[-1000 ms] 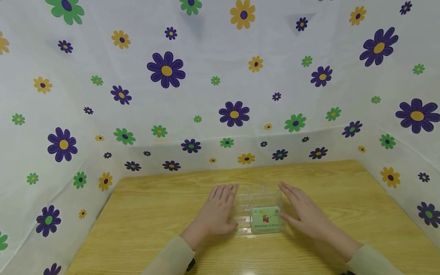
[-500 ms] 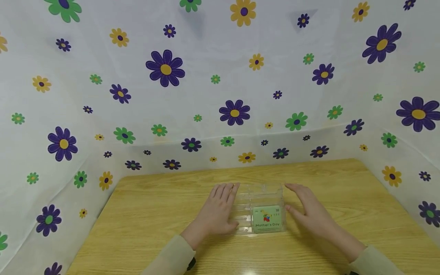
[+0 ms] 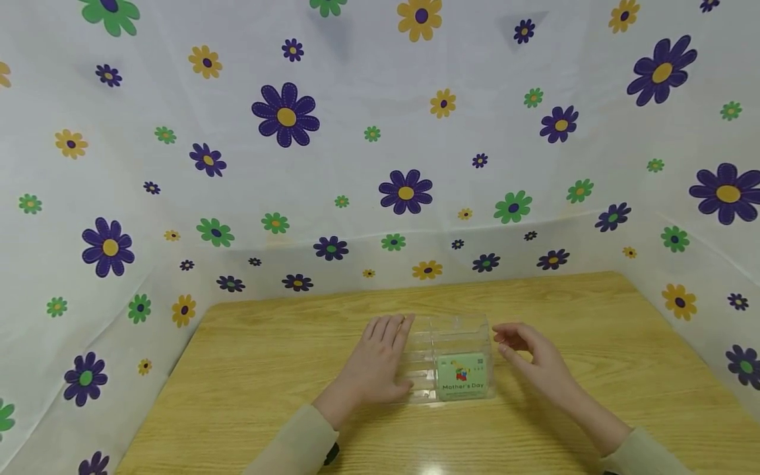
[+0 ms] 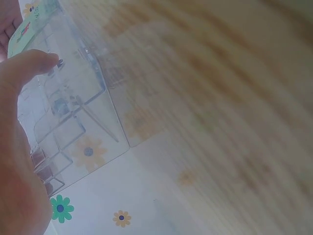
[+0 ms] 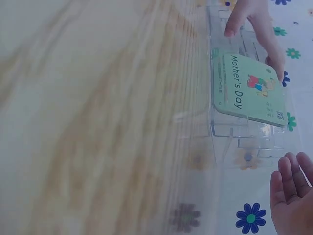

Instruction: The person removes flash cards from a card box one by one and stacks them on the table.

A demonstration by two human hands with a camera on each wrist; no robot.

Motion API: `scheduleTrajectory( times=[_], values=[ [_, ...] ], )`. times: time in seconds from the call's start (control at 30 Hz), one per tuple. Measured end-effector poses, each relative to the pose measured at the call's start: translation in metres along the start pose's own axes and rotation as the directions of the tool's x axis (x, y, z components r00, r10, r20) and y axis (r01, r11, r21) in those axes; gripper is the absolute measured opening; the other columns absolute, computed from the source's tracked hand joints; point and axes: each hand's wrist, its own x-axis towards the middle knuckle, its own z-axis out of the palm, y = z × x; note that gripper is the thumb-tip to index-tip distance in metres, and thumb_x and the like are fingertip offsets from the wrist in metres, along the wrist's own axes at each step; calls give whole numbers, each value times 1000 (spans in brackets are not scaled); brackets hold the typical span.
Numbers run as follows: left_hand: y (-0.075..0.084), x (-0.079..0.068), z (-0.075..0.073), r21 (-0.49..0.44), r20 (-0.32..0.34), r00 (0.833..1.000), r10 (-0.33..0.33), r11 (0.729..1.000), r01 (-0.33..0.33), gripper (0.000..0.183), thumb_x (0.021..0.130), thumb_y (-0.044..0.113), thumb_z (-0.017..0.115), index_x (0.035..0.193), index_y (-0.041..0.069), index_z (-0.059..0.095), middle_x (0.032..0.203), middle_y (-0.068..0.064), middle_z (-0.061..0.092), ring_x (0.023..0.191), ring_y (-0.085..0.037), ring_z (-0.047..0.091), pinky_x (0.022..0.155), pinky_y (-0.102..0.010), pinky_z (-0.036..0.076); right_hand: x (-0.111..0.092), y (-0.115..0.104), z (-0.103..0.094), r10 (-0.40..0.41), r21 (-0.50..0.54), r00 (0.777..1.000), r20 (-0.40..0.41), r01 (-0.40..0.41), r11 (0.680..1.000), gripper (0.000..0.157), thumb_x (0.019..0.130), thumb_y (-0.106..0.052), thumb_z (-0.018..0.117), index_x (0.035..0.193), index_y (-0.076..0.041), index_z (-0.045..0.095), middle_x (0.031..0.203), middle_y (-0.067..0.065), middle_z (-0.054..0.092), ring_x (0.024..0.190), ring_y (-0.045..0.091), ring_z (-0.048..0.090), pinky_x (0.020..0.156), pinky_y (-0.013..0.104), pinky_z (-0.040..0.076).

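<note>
A clear plastic stepped display rack (image 3: 457,343) stands on the wooden table. A green "Mother's Day" card (image 3: 462,377) sits in its lower right compartment, its printed side facing out. My left hand (image 3: 380,363) rests on the rack's left part, fingers straight toward the back, thumb on a lower step. In the left wrist view the left thumb (image 4: 41,63) touches the clear plastic; the other fingers are hidden there. Just right of the rack, my right hand (image 3: 537,356) is held with loosely bent fingers, apart from the rack and holding nothing.
The wood-grain table (image 3: 267,382) reaches back to a white cloth (image 3: 356,165) printed with purple, green and yellow flowers. That cloth also hangs along the left and right sides.
My right hand has moved off the rack's right side, slightly to the right, and its fingers have bent more. The left hand stays on the rack, and the card keeps its place.
</note>
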Motion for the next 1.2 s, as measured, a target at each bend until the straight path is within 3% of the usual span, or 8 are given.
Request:
scheduleTrajectory(
  times=[0.3,0.53,0.8,1.2],
  values=[
    [0,0,-1,-1,-4,1000,4,1000,-4,117,84,63,75,168,4,19,164,-14,40,149,-32,41,130,-50,31,-1,-2,6,114,150,993,12,-114,982,19,104,-3,62,119,6,69,112,18,72,97,-8,61,86,12,54],
    [-1,0,2,-3,-6,1000,-1,1000,1,117,84,63,76,168,4,19,164,-14,40,149,-32,41,130,-50,31,-3,-3,9,182,235,982,46,-188,954,17,105,-5,63,114,7,70,105,4,72,93,-3,63,83,15,56],
    [1,0,-2,-8,0,1000,-1,1000,1,116,85,61,76,168,4,19,164,-14,39,149,-32,41,130,-50,31,-5,-2,11,216,255,973,82,-230,939,18,104,-6,63,113,9,70,102,-4,73,91,-3,66,82,18,58],
    [1,0,-1,0,0,1000,-6,1000,6,116,84,62,76,168,5,20,164,-13,39,148,-31,40,130,-49,31,-5,3,18,259,214,962,82,-271,938,14,99,-1,69,110,7,72,103,12,75,87,-2,64,79,18,56]
  ],
)
